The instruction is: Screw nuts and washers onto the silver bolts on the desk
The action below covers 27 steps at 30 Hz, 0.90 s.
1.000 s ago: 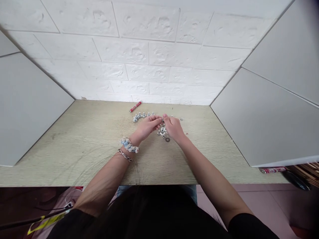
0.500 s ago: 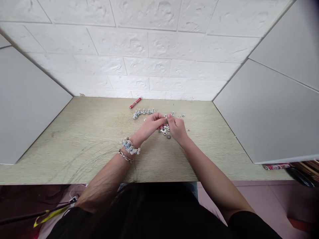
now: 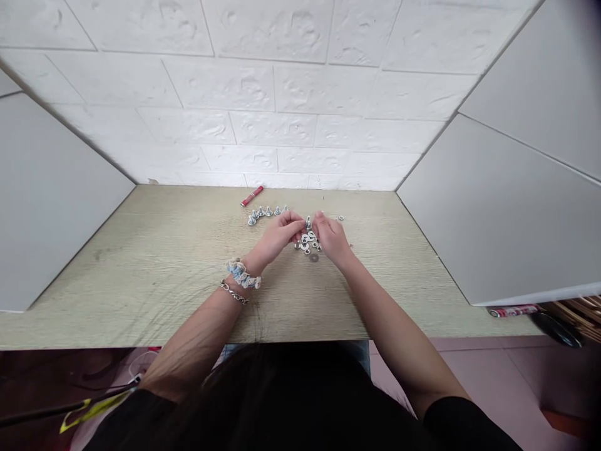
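The head camera looks down past dark hair and black sleeves at two bare arms that reach out over a pale wooden table (image 3: 154, 263). On the left wrist sit a blue and white cloth hair band (image 3: 243, 274) and, just nearer, a thin silver chain bracelet (image 3: 233, 292).

The left hand (image 3: 277, 233) and the right hand (image 3: 331, 237) meet near the middle of the table, with their fingertips close together. The fingers of both hands are curled in and seem to pinch something tiny and shiny between them, but it is too small to tell what it is or which hand has it.

Right under the fingertips, between the two hands, lies a little heap of small silver metal rings and nuts (image 3: 308, 241). One dark flat ring (image 3: 314, 257) lies alone just on the near side of the heap, beside the right hand.

A bit farther back, just past the left hand, a row of small silver screws (image 3: 265, 213) stands on the table with the points up. One more small silver piece (image 3: 340, 218) lies past the right hand.

Farther still, near the white brick wall (image 3: 263, 106), lies a red tube with a pale end (image 3: 252, 196). Plain grey panels (image 3: 507, 207) stand at both sides of the table.
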Motion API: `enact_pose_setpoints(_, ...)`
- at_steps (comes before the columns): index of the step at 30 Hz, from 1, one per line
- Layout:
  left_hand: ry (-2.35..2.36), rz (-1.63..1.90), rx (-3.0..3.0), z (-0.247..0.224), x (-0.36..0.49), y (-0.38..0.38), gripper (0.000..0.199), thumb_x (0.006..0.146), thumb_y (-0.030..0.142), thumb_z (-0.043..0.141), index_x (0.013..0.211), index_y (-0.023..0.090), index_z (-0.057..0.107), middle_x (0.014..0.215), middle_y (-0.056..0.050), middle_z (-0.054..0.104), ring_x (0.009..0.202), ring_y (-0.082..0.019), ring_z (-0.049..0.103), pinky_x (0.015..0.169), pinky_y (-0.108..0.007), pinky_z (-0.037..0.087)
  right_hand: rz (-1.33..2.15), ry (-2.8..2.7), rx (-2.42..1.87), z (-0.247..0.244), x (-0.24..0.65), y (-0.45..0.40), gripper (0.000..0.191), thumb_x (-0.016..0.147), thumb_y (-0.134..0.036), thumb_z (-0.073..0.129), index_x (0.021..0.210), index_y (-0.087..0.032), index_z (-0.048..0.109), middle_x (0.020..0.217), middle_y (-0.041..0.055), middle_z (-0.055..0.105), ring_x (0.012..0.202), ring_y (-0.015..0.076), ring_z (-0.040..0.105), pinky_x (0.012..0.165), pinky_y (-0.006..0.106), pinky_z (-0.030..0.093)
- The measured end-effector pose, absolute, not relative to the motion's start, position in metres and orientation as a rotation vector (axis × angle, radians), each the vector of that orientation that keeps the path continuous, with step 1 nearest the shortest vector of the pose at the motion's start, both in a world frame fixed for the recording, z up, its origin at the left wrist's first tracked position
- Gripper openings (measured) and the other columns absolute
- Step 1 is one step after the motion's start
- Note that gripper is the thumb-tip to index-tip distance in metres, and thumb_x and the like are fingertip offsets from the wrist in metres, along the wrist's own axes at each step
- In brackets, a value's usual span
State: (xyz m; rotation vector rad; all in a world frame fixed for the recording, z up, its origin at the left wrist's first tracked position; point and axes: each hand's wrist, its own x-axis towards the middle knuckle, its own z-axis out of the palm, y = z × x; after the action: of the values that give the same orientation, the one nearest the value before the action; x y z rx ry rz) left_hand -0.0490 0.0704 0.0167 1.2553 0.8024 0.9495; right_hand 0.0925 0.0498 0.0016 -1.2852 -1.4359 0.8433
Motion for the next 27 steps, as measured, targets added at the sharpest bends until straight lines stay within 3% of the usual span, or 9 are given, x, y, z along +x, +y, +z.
enact_pose_setpoints(4, 0.802, 0.940, 1.272, 0.018, -0.048, 0.069, 0.011, 0.077, 0.020, 0.059, 0.072, 0.014, 0.051, 0.059, 0.003, 0.052, 0.050, -0.005, 0.045, 0.049, -0.018, 0.035, 0.944, -1.499, -1.308, 0.004, 0.090, 0.049, 0.053, 0.086, -0.059, 0.031, 0.051, -0.020, 0.029, 0.047, -0.0024, 0.029, 0.049, 0.0100, 0.031, 0.051, 0.027, 0.023)
enact_pose_setpoints(12, 0.823, 0.924, 1.256, 0.021, -0.048, 0.067, 0.010, 0.077, 0.019, 0.060, 0.072, 0.014, 0.052, 0.057, 0.003, 0.050, 0.050, -0.005, 0.045, 0.049, -0.018, 0.035, 0.963, -1.494, -1.204, 0.012, 0.091, 0.046, 0.012, 0.073, -0.022, 0.045, 0.068, -0.020, 0.034, 0.057, -0.0053, 0.034, 0.053, 0.0097, 0.032, 0.052, 0.023, 0.027)
enact_pose_setpoints(14, 0.824, 0.931, 1.255, 0.021, -0.048, 0.067, 0.010, 0.076, 0.019, 0.060, 0.072, 0.014, 0.052, 0.058, 0.003, 0.051, 0.051, -0.005, 0.045, 0.050, -0.018, 0.035, 0.946, -1.488, -1.227, 0.014, 0.091, 0.045, 0.013, 0.077, -0.026, 0.044, 0.069, -0.021, 0.034, 0.058, -0.0053, 0.034, 0.054, 0.0100, 0.033, 0.052, 0.023, 0.027)
enact_pose_setpoints(17, 0.820, 0.942, 1.259, 0.020, -0.047, 0.068, 0.009, 0.077, 0.019, 0.059, 0.073, 0.014, 0.052, 0.060, 0.002, 0.053, 0.052, -0.005, 0.046, 0.050, -0.018, 0.036, 0.818, -1.471, -1.338, 0.016, 0.091, 0.043, 0.030, 0.086, -0.042, 0.038, 0.065, -0.020, 0.035, 0.058, -0.0034, 0.039, 0.057, 0.0108, 0.037, 0.055, 0.024, 0.029)
enact_pose_setpoints(22, 0.816, 0.922, 1.282, 0.018, -0.047, 0.068, 0.009, 0.078, 0.019, 0.057, 0.073, 0.014, 0.052, 0.060, 0.002, 0.052, 0.052, -0.005, 0.046, 0.051, -0.018, 0.037, 0.832, -1.567, -1.413, 0.017, 0.092, 0.044, 0.049, 0.088, -0.055, 0.031, 0.055, -0.019, 0.036, 0.054, -0.0010, 0.041, 0.057, 0.0119, 0.041, 0.057, 0.026, 0.030)
enact_pose_setpoints(25, 0.819, 0.936, 1.269, 0.019, -0.047, 0.068, 0.008, 0.078, 0.018, 0.057, 0.073, 0.014, 0.052, 0.061, 0.002, 0.052, 0.053, -0.005, 0.047, 0.051, -0.018, 0.038, 0.814, -1.580, -1.379, 0.017, 0.092, 0.044, 0.041, 0.088, -0.048, 0.035, 0.059, -0.019, 0.040, 0.057, -0.0014, 0.044, 0.060, 0.0119, 0.043, 0.059, 0.025, 0.031)
enact_pose_setpoints(27, 0.830, 0.952, 1.262, 0.021, -0.047, 0.067, 0.007, 0.077, 0.017, 0.057, 0.073, 0.014, 0.052, 0.061, 0.002, 0.052, 0.052, -0.005, 0.046, 0.052, -0.018, 0.038, 0.822, -1.542, -1.331, 0.016, 0.092, 0.045, 0.026, 0.085, -0.039, 0.041, 0.067, -0.019, 0.041, 0.061, -0.0030, 0.045, 0.060, 0.0112, 0.042, 0.058, 0.024, 0.031)
